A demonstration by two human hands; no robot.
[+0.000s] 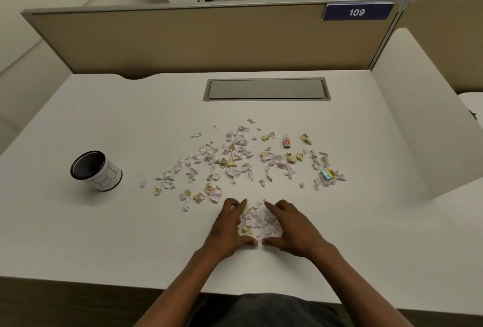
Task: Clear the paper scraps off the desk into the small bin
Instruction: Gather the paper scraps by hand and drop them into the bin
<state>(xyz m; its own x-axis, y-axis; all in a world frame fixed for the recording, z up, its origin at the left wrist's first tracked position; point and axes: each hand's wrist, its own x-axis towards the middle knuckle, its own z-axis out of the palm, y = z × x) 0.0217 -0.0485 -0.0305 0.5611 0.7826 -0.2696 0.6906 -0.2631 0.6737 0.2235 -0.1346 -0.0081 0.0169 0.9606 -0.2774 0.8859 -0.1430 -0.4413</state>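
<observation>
A small heap of white and tan paper scraps [258, 221] is cupped on the white counter [366, 235] between the left hand [228, 227] and right hand [292, 227], thumbs nearly touching, while the black mesh cylindrical bin [95, 170] is found well to the left, nearer the left hand.

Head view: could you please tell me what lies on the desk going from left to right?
Small bin → left hand → gathered pile of scraps → right hand → yellow and teal item. The loose scraps and the small red and white item overlap these in order.

Bin label [105, 176] partly turned away.
</observation>
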